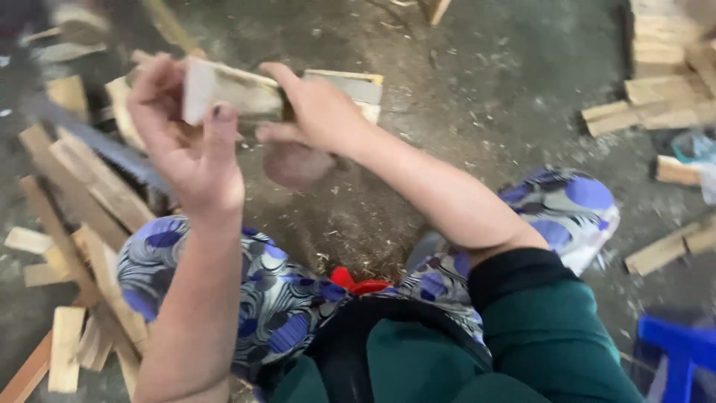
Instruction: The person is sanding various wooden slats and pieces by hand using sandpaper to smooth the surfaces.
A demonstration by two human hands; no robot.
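Left hand [190,149] and right hand [317,112] both closed on one pale wood block [235,93] — held up over the concrete floor [462,104], above the knees, loose wood offcuts [82,201] piled at left, more stacked far right, blue stool [675,351] near right.

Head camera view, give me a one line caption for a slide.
Both hands, left hand and right hand, grip a pale wood block above scattered offcuts.
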